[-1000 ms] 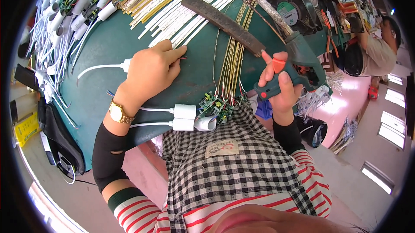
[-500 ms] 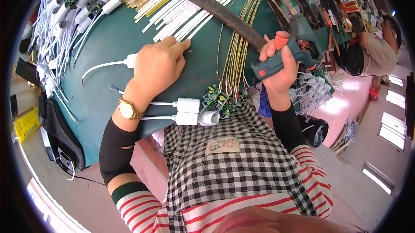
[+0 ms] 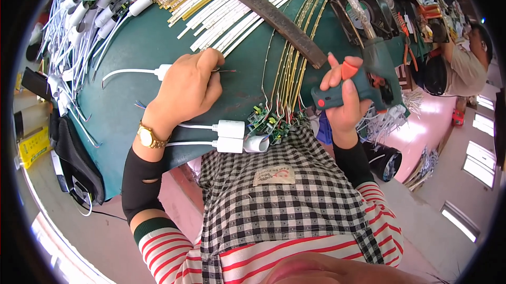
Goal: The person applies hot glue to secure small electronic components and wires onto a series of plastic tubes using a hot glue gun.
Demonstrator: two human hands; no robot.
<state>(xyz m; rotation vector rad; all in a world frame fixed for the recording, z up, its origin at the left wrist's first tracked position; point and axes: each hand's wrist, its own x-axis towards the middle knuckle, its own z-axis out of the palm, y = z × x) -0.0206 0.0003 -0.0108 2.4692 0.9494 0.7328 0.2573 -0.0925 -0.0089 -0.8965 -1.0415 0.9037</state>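
Over the green bench, my right hand has lifted the clenched soldering gun upright, while my left hand still pinches the white connector's wire, ready for soldering.

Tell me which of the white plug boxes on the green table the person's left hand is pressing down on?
The left hand covers the lone white box with a curved cord. The two others lie untouched near the table edge by the wrist.

Dark green tabletop fills upper frame. Pink tiled floor at right, with bright window reflections on it. A second person in a beige shirt works at far right. Light is daylight, strong.
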